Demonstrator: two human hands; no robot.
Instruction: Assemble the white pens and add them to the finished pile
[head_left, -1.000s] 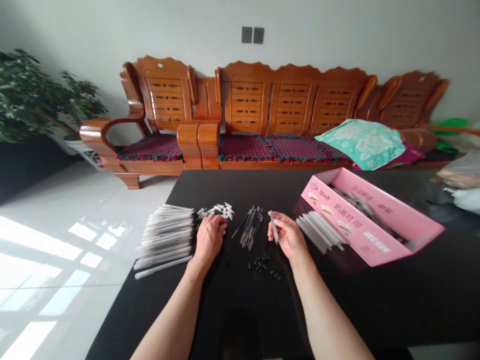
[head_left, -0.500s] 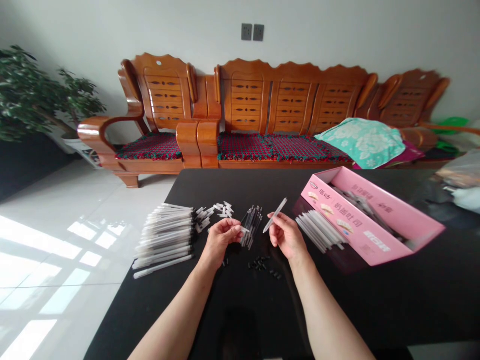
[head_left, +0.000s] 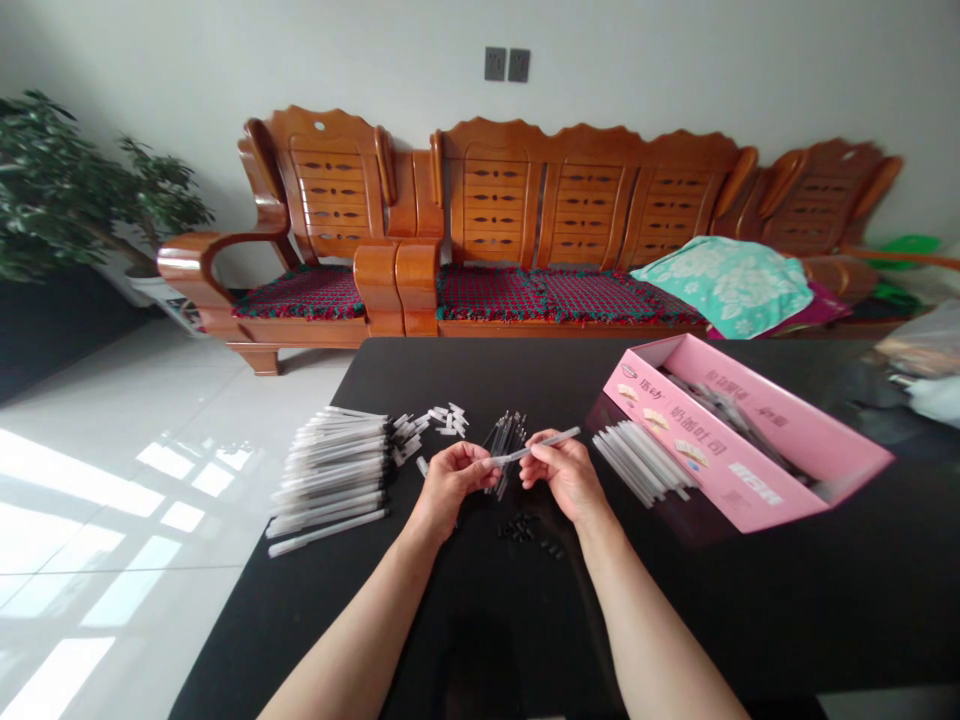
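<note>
My left hand [head_left: 448, 484] pinches a small translucent pen cap [head_left: 498, 461]. My right hand [head_left: 568, 480] grips a translucent pen barrel [head_left: 562, 436], its tip end pointing left at the cap; whether the tip sits inside the cap is too small to tell. Beneath and behind the fingers lies a bundle of dark pen refills [head_left: 510, 430]. Loose pen caps [head_left: 448, 420] are scattered beyond my left hand, and small black end plugs [head_left: 517, 528] lie nearer to me. Right of my right hand is a row of pen barrels [head_left: 641, 462].
A stack of capped pens [head_left: 326, 475] covers the left side of the black table [head_left: 510, 620]. The long pink box [head_left: 675, 440] at right holds more pen parts. Behind the table stands a wooden sofa [head_left: 491, 190] with a turquoise cloth [head_left: 727, 285]; clear plastic bags [head_left: 926, 350] are at far right.
My hands have come together: the right moved left, lowering the pen barrel towards horizontal, and the left moved slightly right with the cap. Barrel and cap now line up.
</note>
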